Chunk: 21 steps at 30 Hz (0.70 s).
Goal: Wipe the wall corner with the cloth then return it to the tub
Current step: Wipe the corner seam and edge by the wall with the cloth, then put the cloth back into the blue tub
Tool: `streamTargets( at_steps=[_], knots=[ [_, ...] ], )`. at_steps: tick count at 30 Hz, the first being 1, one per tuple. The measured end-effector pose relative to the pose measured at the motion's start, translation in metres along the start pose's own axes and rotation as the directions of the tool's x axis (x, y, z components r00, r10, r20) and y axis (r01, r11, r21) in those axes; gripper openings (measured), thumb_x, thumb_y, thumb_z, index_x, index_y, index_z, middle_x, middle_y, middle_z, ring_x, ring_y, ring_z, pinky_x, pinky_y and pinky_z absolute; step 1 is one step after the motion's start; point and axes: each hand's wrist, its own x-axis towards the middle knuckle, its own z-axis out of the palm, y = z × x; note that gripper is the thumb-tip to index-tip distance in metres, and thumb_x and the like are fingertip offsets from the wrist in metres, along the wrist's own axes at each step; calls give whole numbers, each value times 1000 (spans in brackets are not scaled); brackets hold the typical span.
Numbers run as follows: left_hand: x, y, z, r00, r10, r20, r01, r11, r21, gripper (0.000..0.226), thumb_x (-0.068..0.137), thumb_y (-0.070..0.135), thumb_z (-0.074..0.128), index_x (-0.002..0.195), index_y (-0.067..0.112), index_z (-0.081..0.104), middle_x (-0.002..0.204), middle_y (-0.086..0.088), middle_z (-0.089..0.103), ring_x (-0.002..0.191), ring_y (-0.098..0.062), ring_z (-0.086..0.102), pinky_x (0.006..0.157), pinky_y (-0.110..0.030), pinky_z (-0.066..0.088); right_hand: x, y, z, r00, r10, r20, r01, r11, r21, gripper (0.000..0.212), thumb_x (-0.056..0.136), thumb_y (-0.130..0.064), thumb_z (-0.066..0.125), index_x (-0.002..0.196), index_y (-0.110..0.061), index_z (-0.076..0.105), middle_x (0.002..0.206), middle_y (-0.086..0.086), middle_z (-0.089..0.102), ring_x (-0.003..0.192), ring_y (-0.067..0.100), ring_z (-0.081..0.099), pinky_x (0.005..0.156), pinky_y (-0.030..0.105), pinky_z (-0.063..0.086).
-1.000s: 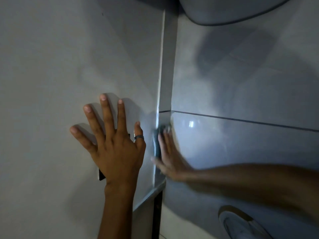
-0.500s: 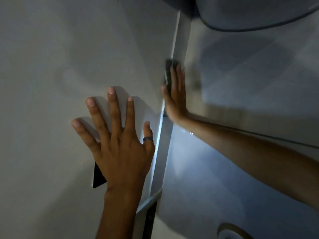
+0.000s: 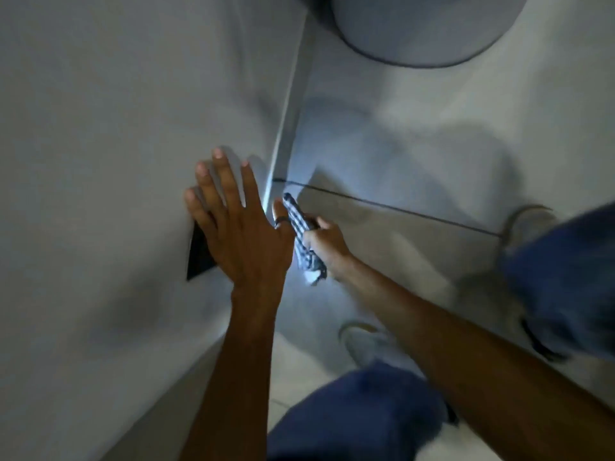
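Observation:
The wall corner [image 3: 283, 134] runs up the middle of the head view, a pale trim strip between a plain left wall and a tiled right wall. My left hand [image 3: 239, 224] lies flat with fingers spread on the left wall, a ring on one finger. My right hand [image 3: 327, 242] grips a checked cloth [image 3: 304, 239], held a little off the corner, low and just right of my left hand. A rounded grey tub [image 3: 416, 31] shows at the top edge.
A dark square plate [image 3: 199, 257] on the left wall sits partly under my left hand. A dark grout line [image 3: 399, 207] crosses the right wall. My blue trouser legs [image 3: 349, 417] and pale shoes [image 3: 362, 344] are below, on a light floor.
My right hand slid up the corner with the cloth, then came back down and away from the wall, now closed around the cloth. The view tilted down, showing my legs.

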Motion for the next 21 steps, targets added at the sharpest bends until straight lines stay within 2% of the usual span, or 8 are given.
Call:
streamTargets(
  at_steps=[2,5,8,11,14,16,18,21],
  knots=[
    [-21,17,-25,982,-73,175,96,987,-127,70,110,52,36,172,21,28,180,-21,6,165,-46,2,136,-62,3,-54,-23,-42,985,40,-171,-59,992,-109,33,73,-6,59,97,-25,71,69,-3,74,59,18,63,47,20,52],
    [-52,35,-75,953,-63,296,153,945,-290,71,111,50,40,173,21,23,180,-19,4,165,-46,-1,135,-65,8,-128,-90,-97,961,-52,-271,-10,975,-222,39,86,0,60,122,-14,69,112,12,76,92,25,70,73,28,59],
    [-69,47,-122,948,-111,298,229,889,-397,72,111,52,39,173,18,23,180,-20,6,165,-47,0,133,-68,11,-180,-178,-131,931,-326,-165,231,875,-424,36,91,-1,54,123,-10,67,113,9,74,101,22,69,85,31,59],
    [-59,63,-156,957,-116,265,229,862,-451,72,111,54,38,172,18,25,180,-19,8,165,-46,0,134,-67,11,-194,-266,-145,834,-549,-54,427,704,-568,38,87,-3,50,119,-14,67,104,-2,73,91,7,67,79,19,56],
    [-27,80,-162,975,-108,195,191,854,-484,73,111,54,39,172,18,25,180,-19,10,165,-46,2,134,-66,11,-158,-343,-153,711,-702,36,537,509,-672,34,89,2,47,118,-1,64,100,2,68,91,8,61,81,25,53],
    [0,92,-155,985,-108,138,162,859,-485,73,112,54,39,173,17,24,180,-20,11,165,-47,3,135,-63,9,-113,-391,-152,728,-680,90,494,429,-757,30,92,1,44,115,5,62,98,9,66,93,15,56,84,34,51],
    [22,106,-147,988,-111,108,149,868,-474,73,112,55,36,173,17,24,179,-21,11,164,-48,4,135,-61,7,-72,-426,-151,850,-512,125,341,354,-871,33,96,-3,42,119,4,65,116,18,70,105,21,61,94,34,50],
    [44,123,-146,984,-131,119,171,874,-456,72,112,56,35,172,17,26,179,-22,13,164,-49,6,135,-62,9,-46,-449,-152,936,-289,202,238,95,-967,38,101,-11,45,132,-2,65,140,21,63,131,34,59,109,38,47]
  ],
)
